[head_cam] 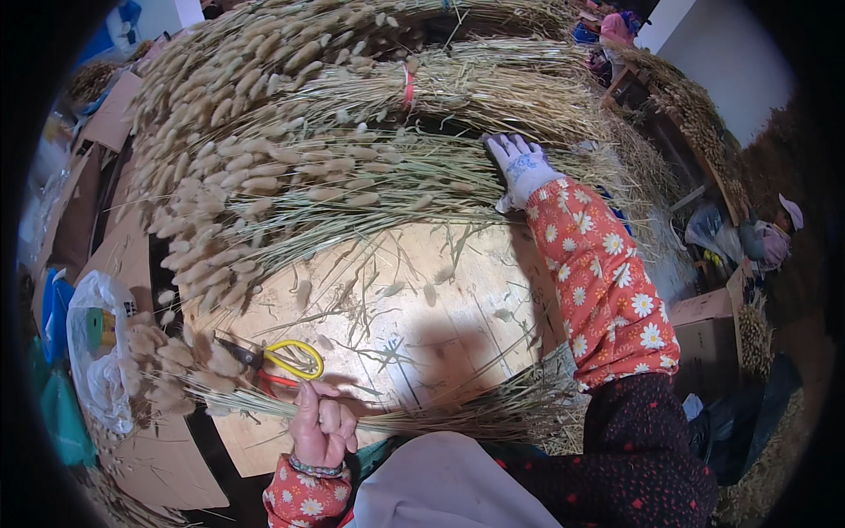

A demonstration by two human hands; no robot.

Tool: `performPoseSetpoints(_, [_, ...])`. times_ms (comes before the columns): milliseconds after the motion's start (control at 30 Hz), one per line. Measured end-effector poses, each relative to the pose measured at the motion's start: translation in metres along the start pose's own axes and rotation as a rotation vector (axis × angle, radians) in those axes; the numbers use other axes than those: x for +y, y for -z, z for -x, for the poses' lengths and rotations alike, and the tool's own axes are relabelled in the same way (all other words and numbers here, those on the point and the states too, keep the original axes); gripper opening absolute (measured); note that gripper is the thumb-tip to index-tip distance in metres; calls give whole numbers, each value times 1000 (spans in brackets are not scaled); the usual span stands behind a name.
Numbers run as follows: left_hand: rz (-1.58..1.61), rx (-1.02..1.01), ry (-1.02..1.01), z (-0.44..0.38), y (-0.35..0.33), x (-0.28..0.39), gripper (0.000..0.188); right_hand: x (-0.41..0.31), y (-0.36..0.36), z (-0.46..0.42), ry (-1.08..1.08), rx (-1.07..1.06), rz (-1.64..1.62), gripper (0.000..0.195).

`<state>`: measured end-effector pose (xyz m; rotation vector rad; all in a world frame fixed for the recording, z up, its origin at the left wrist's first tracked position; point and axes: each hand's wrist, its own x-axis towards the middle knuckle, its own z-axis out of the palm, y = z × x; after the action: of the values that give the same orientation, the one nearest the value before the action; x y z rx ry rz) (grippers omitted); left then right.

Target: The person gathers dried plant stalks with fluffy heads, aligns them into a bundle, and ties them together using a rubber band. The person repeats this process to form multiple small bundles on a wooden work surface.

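My bare left hand (322, 422), with a beaded bracelet at the wrist, is closed around the stems of a small bunch of dried bunny-tail grass (171, 363), its fluffy heads pointing left. Scissors (290, 363) with one yellow and one red handle lie just above that hand on the wooden board (422, 317). My right hand (521, 162), in a white glove with a blue print, rests flat with fingers spread on the stems of a greenish heap of the same grass (396, 175). Behind it lies a paler bundle (502, 92) bound with a red tie (408, 88).
A white plastic bag (102, 389) with a green spool stands at the left, by cardboard (152, 442). Loose stems and heads litter the board. A cardboard box (703, 330) is at the right. Two people, one in pink (617, 30), one in a pale hat (772, 241), are farther off.
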<state>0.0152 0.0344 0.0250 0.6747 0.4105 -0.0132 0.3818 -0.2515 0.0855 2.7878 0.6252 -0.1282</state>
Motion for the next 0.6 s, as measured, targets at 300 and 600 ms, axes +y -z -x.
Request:
performPoseSetpoints(300, [-58, 8, 6, 5, -2, -2, 42, -10, -37, 48, 133, 429, 44, 65])
performPoseSetpoints(600, [-61, 25, -12, 7, -4, -7, 40, -50, -35, 130, 204, 349, -159, 88])
